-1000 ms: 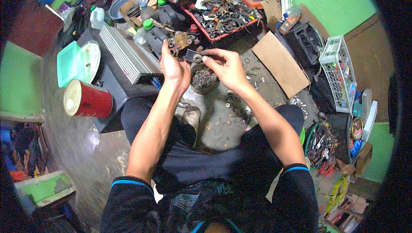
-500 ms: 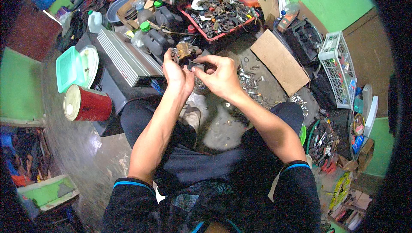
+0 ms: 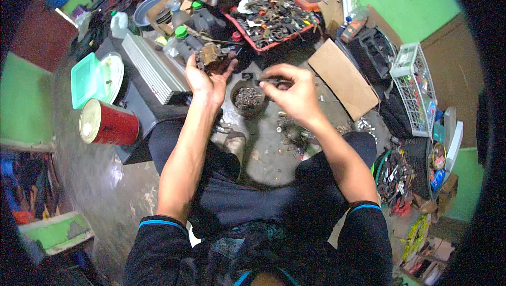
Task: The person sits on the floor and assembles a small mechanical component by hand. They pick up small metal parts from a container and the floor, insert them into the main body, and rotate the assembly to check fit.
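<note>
My left hand [image 3: 206, 88] is turned palm up, its fingers curled around a brass-coloured metal mechanical part [image 3: 210, 54] with darker pieces on it. To its right, and apart from it, my right hand [image 3: 298, 92] pinches a small dark flat piece [image 3: 270, 81] between thumb and fingers. The curled fingers hide part of that piece. Below and between both hands stands a round bowl [image 3: 247, 111] of small metal bits.
Loose metal parts [image 3: 289, 128] lie on the floor by my right knee. Ahead is a red tray [image 3: 258, 49] heaped with parts. Flat cardboard [image 3: 343, 78] lies to the right, near a white basket [image 3: 416, 88]. A red can [image 3: 113, 122] and silver finned panel [image 3: 153, 70] stand left.
My hands have moved apart. The right hand drew the dark piece away to the right, while the left hand shifted slightly left with the metal part. The bowl between them now shows.
</note>
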Tool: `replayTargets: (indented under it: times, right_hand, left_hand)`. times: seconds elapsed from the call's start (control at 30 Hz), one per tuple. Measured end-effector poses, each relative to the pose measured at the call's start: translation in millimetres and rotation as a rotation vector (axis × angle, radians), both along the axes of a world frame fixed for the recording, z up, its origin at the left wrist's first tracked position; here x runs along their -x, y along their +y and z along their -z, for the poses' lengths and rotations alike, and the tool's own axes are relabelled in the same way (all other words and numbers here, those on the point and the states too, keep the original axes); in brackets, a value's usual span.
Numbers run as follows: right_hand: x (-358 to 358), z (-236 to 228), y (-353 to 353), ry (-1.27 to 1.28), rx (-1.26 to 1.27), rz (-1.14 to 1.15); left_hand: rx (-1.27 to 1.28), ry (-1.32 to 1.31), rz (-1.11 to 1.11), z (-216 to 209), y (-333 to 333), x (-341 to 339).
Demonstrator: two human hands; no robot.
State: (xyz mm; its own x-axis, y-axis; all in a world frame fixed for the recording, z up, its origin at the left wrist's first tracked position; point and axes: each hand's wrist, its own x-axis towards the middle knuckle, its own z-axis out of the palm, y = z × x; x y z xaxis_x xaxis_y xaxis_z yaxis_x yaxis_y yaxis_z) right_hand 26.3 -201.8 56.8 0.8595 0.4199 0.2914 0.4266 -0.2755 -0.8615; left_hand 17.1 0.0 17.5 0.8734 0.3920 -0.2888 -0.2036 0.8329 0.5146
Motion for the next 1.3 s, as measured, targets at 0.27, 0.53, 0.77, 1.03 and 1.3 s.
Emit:
replayTargets:
  times: [0.27, 0.53, 0.77, 1.03, 1.3]
  right_hand:
    - [-14, -48, -139, -0.179, -0.196, 0.352]
    - [111, 56, -337, 0.213, -0.594, 1.164]
    - [217, 226, -377, 0.61, -0.71, 1.501]
    - [210, 283, -414, 0.401, -0.668, 1.727]
    - [222, 299, -409, 0.344, -0.319, 1.72]
  left_hand:
    - [-0.347, 0.172, 0.423, -10, -74, -20]
    - [-0.466, 0.129, 0.832, 32, -211, -44]
    - [-0.667, 0.334, 0.945, 102, -322, -19]
    - [-0.578, 0.32, 1.141, 190, -363, -56]
    - [-0.711, 0.249, 1.171, 155, -402, -53]
